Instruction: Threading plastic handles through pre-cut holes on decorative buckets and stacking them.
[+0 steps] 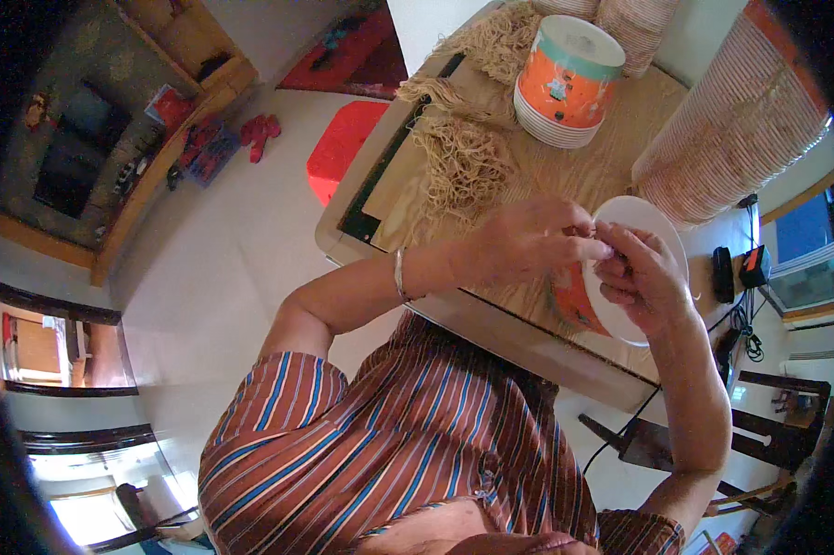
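My left hand (528,242), with a bracelet on its wrist, reaches across from the left. Its fingertips are pinched against those of my right hand (646,277). Whatever they hold is too small and too covered to make out. Right beneath them is a paper bucket (576,298) with an orange side and a white round face, partly hidden by the hands. Just beyond my left hand lies a loose heap of tan strings (463,171). Farther back, a short stack of orange and teal paper buckets (569,85) stands upside down.
Tall nested stacks of paper buckets (736,116) rise at the right of the wooden table (611,148). More tan strings (500,42) lie at the back. A red stool (343,148) stands off the left edge. Cables (745,333) and a dark chair (768,435) are at right.
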{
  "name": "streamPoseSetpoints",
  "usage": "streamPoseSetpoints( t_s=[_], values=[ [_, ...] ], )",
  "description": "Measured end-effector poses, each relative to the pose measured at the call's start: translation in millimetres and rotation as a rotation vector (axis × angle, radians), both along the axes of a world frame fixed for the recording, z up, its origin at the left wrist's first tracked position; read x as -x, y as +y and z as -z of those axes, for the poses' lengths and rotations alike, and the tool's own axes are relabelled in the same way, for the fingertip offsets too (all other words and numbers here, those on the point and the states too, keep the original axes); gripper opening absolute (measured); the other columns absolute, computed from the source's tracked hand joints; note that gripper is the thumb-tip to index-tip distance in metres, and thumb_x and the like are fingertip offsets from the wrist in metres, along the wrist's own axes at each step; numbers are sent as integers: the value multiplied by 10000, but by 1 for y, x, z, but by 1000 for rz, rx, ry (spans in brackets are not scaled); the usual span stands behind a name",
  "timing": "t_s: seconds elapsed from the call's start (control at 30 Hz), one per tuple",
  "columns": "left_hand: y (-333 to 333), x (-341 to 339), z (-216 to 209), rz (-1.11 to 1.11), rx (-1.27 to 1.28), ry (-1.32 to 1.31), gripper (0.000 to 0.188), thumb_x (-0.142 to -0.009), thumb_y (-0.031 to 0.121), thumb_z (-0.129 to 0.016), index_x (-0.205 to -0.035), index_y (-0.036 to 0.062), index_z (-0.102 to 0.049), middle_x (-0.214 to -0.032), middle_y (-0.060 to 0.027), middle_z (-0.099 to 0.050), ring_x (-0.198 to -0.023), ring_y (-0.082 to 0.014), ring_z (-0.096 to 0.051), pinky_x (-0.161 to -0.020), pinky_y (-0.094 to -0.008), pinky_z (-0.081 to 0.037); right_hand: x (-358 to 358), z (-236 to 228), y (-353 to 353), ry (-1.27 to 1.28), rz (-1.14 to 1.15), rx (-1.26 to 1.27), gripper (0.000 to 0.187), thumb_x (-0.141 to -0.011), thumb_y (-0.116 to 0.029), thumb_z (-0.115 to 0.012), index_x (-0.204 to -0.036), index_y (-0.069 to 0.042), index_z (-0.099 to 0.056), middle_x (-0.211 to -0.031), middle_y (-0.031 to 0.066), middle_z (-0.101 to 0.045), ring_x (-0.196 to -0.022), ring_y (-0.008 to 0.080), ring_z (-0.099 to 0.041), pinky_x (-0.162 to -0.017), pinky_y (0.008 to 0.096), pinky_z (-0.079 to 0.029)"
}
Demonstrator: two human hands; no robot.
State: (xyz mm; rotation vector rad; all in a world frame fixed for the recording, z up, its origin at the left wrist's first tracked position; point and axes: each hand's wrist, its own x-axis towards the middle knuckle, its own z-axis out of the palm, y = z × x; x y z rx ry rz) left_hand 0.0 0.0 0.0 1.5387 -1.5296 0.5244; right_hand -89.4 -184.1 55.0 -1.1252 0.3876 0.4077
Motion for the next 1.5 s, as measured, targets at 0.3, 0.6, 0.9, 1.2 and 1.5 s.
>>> streamPoseSetpoints(
  t_s=[0.3, 0.6, 0.9, 1.2, 1.5],
  values=[
    [-18, -4, -15, 54, 33, -98, 132, -793, 119, -660, -916, 92, -620, -882, -81, -549, -798, -243, -609, -652, -339, -529, 0, -1, -10, -37, -3, 23, 196, -949, -255, -540, -908, -68, -581, -608, -51, -454, -448, 32, -366, -380, 189, -272],
    [-23, 1, -8, 126, 81, 23, 161, -768, 84, -719, -911, 74, -646, -902, -95, -580, -815, -247, -606, -680, -329, -508, 4, -5, -4, -59, 27, 95, 177, -952, -232, -532, -884, -78, -588, -602, -54, -447, -457, 35, -357, -388, 193, -265],
    [-19, 26, 3, 68, 111, 708, 96, -810, 41, -683, -895, 45, -638, -890, -56, -585, -821, -147, -586, -680, -249, -472, 10, -1, -3, -170, 23, 266, 172, -936, -219, -566, -853, -69, -588, -628, -41, -466, -497, 52, -400, -428, 219, -314],
    [-24, 46, 14, 25, 237, 1137, 57, -860, 69, -661, -899, 45, -628, -902, 1, -592, -783, -63, -559, -655, -207, -463, 13, -4, 2, -200, 77, 307, 104, -890, -155, -614, -873, -55, -591, -681, -32, -505, -528, 44, -435, -446, 210, -360],
    [-32, 37, 3, -121, 189, 1067, 95, -862, 108, -664, -934, 47, -675, -893, -6, -608, -790, -74, -582, -686, -218, -478, 10, 9, -1, -527, 76, 836, 35, -866, -45, -600, -872, -39, -566, -716, -27, -548, -610, 43, -487, -544, 214, -424]
  ],
)
